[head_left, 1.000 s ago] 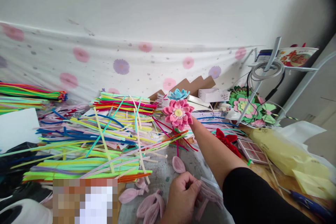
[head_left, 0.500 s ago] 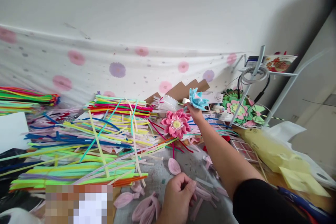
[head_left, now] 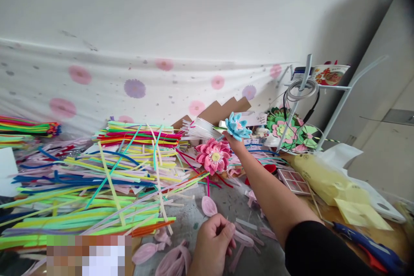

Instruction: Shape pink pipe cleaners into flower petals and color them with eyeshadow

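Observation:
My right hand [head_left: 234, 143] reaches far across the table and grips a blue craft flower [head_left: 237, 126], holding it up above the clutter. Just to its left a pink craft flower [head_left: 212, 155] lies on the pile. My left hand [head_left: 211, 246] rests near the front edge, its fingers curled shut around pale pink petal pieces [head_left: 241, 238]. More pink petals [head_left: 175, 260] lie around it, and one pink petal [head_left: 208, 206] sits apart on the grey mat.
A big heap of coloured pipe cleaners [head_left: 106, 181] covers the left half of the table. Green and pink paper flowers [head_left: 284, 129], a metal rack [head_left: 310, 95], a yellow bag [head_left: 326, 177], a palette [head_left: 293, 180] and a blue glue gun [head_left: 365, 243] crowd the right.
My right hand left the pink flower, picked up the blue flower behind it and lifted it. My left hand stayed closed on the pink pieces.

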A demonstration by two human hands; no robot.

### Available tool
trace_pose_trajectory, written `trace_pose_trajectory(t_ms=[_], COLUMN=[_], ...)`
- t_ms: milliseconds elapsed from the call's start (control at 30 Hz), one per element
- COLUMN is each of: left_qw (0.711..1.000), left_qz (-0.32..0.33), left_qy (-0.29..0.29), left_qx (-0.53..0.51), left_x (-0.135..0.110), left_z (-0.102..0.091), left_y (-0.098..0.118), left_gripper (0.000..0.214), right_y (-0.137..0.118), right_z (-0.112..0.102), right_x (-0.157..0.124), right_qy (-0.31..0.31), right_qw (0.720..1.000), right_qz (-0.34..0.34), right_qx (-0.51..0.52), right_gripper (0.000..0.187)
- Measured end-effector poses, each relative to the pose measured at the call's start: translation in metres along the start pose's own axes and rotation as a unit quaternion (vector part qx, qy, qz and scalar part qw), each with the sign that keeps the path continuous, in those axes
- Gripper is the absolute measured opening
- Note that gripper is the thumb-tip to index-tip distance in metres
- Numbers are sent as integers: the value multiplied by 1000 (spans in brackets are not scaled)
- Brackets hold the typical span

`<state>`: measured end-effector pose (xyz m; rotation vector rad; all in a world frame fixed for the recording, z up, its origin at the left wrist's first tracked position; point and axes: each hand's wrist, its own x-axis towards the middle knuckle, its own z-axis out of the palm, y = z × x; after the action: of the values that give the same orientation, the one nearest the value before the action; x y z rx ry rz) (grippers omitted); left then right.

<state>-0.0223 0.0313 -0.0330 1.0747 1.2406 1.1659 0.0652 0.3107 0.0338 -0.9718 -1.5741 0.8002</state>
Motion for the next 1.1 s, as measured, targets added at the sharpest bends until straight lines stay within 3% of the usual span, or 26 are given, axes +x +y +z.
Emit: trace_pose_trajectory(t_ms=[467,800,933,1100], left_qw=[999,997,997,998], left_qz=[-18,-35,-37,-14], left_qy=[-15,18,19,23], left_qx=[-21,-65,-70,-61], left_x=[1,2,2,0], left_z=[2,8,7,3], left_y=[-1,1,2,6], left_gripper=[27,25,21,20], right_y=[-31,-39,-49,-80], right_z=[23,44,40,10], right_x=[34,54,53,34], right_qy=[-129,-195,-198,-147], right_qw=[991,967,959,975], right_qz=[12,163,191,123], right_qx=[42,-24,-71,-115], right_gripper=[30,27,30,27])
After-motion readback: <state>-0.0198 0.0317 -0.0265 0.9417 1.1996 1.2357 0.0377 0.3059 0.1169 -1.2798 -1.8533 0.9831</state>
